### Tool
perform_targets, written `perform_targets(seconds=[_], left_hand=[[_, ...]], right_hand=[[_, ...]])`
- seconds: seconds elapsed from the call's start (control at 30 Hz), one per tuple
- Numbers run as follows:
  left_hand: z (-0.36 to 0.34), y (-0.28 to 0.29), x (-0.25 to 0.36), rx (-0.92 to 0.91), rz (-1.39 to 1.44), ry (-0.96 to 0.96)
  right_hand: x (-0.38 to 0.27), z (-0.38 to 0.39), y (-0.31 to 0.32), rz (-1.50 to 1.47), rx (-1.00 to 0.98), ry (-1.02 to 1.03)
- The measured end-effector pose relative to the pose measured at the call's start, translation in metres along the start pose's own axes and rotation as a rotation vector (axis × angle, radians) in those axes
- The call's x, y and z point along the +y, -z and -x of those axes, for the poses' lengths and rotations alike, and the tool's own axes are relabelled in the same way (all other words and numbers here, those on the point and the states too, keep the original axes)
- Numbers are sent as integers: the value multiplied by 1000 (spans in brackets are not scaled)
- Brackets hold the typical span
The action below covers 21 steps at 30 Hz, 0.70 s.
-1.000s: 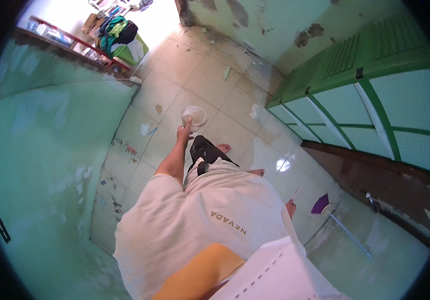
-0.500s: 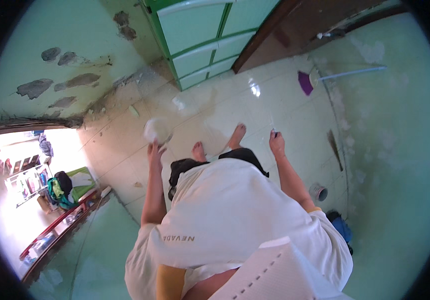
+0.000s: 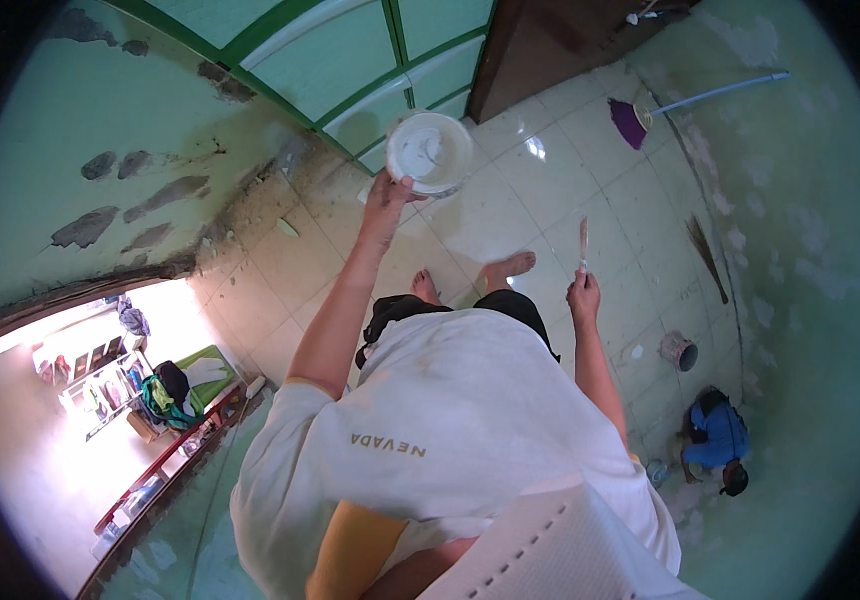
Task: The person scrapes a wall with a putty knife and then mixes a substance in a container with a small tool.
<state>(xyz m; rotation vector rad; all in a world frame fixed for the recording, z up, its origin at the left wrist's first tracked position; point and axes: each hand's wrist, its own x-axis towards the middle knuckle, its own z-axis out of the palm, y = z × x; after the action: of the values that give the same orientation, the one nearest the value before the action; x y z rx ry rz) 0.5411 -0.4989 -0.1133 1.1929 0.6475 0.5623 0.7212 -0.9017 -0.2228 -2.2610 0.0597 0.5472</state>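
My left hand (image 3: 387,207) grips the rim of a round white tub (image 3: 447,172), holding it out in front of me. Some white paste (image 3: 420,152) lies in the bottom of the tub. On the other side, my right hand (image 3: 583,297) is closed around the handle of a putty knife (image 3: 584,240). Its narrow, brownish blade points away from me and shows nearly edge-on. The two hands are well apart, both above the tiled floor.
Ahead stands a green-framed cabinet (image 3: 330,60) beside a brown door (image 3: 550,50). A purple broom (image 3: 630,124), a stick broom (image 3: 707,258) and a bucket (image 3: 680,351) are at right. A person in blue (image 3: 718,435) crouches behind them. The left wall (image 3: 100,90) has bare grey patches.
My left hand has swung the tub forward and to the right, up near the cabinet. The putty knife in my right hand now shows clearly. More of the crouching person has come into view.
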Motion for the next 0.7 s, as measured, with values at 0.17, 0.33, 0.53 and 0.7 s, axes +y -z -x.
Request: perform_targets(seconds=[0.17,0.33,0.53,0.7], left_hand=[[-22,-33,-12,74,-69,56],[-10,-31,-18,216,-129,177],[30,-7,-9,334,-161,261],[61,29,-22,439,-151,337]], right_hand=[[31,-30,5,-216,-19,-61],[45,-65,16,-98,-87,-29],[11,-82,17,-76,-203,36],[-25,-79,-8,19,-244,121]])
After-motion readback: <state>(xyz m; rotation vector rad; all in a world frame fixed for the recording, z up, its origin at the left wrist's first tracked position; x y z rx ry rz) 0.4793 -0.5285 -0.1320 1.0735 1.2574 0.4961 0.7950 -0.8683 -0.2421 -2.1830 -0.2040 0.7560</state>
